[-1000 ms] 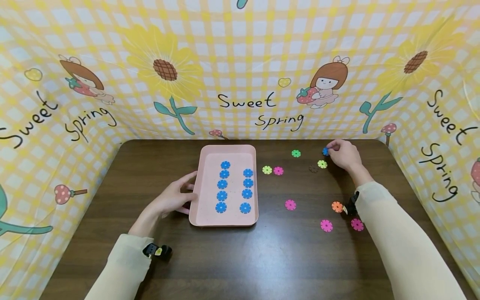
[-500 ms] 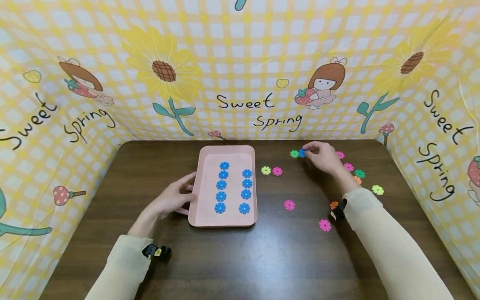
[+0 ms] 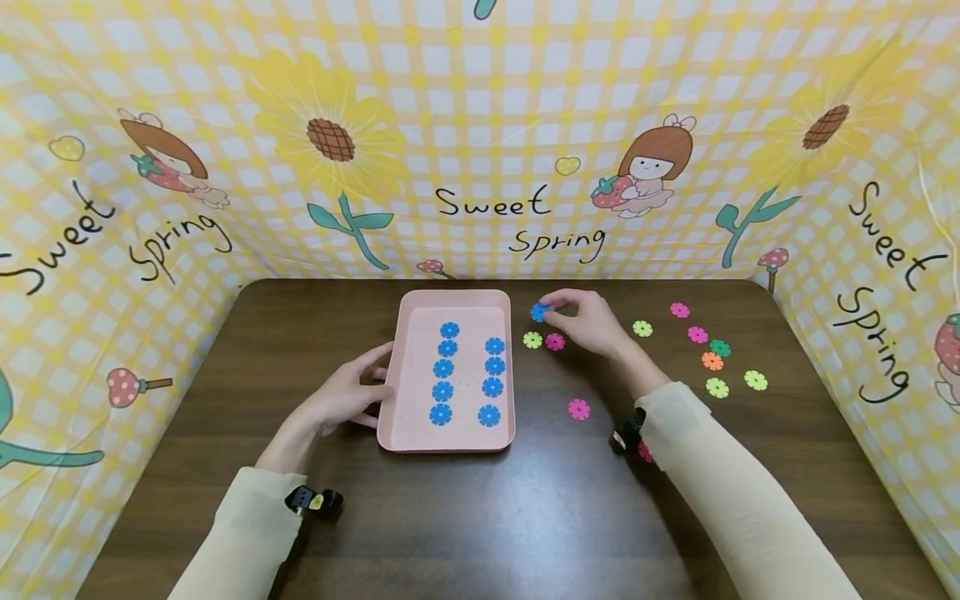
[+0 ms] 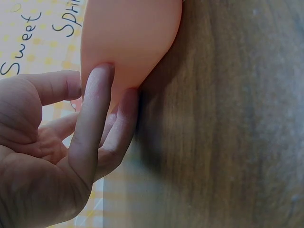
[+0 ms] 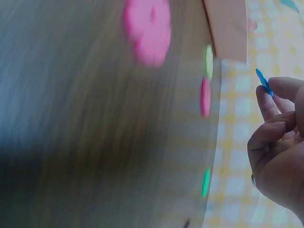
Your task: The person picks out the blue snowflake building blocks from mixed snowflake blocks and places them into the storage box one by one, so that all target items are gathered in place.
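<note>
Pinched in my right hand [image 3: 588, 321] is a blue notched plastic disc [image 3: 539, 312], held above the table just right of the pink tray [image 3: 447, 298]. The right wrist view also shows this blue disc [image 5: 264, 82] between thumb and fingertip. My left hand [image 3: 348, 392] rests against the tray's left side. Its spread fingers [image 4: 90, 118] touch the outer wall in the left wrist view. Inside the tray lie two columns of blue discs [image 3: 443, 367]. A yellow-green disc [image 3: 532, 340] and a pink disc [image 3: 555, 342] lie below my right hand.
More discs lie on the brown table [image 3: 450, 533] to the right: a pink disc [image 3: 579, 409], an orange disc [image 3: 712, 361], a dark green disc [image 3: 720, 348] and several others. My right wrist partly hides one pink disc. Patterned cloth [image 3: 480, 125] walls the table's back and sides.
My right hand has carried the blue disc leftward from the far right toward the tray, uncovering discs on the right. My left hand and the tray have stayed in place.
</note>
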Action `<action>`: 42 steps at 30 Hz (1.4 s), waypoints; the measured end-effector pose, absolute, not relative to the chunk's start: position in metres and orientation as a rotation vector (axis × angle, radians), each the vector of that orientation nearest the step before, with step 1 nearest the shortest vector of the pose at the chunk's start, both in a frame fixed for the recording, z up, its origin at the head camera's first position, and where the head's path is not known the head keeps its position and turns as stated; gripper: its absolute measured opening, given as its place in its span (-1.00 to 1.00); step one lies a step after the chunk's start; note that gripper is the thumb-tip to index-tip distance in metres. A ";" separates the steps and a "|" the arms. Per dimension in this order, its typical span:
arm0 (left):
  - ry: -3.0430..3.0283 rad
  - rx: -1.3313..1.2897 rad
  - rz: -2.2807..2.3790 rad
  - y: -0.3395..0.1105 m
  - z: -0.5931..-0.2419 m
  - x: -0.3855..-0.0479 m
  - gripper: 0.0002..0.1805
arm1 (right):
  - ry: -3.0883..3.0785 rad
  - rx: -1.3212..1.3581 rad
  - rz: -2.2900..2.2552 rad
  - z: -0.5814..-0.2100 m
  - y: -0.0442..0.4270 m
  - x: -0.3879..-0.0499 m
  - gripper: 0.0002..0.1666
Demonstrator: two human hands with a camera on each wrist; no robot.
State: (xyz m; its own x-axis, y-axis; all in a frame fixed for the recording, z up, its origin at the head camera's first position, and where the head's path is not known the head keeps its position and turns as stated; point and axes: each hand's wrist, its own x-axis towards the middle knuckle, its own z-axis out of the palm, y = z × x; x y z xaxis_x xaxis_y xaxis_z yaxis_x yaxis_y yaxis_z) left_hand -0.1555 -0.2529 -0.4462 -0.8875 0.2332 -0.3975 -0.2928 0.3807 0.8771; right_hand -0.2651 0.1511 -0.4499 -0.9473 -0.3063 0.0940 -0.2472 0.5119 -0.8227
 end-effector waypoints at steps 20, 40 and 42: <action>2.189 -0.053 1.512 -0.252 -0.442 -0.155 -0.14 | 2.679 -0.526 -1.414 -0.465 0.071 -0.267 -0.74; 2.191 -0.071 1.512 -0.253 -0.445 -0.155 -0.13 | 2.868 -0.546 -0.874 -0.459 0.055 -0.263 -0.66; 2.196 -0.073 1.507 -0.253 -0.445 -0.155 -0.13 | 2.882 -0.553 -0.854 -0.458 0.056 -0.263 -0.65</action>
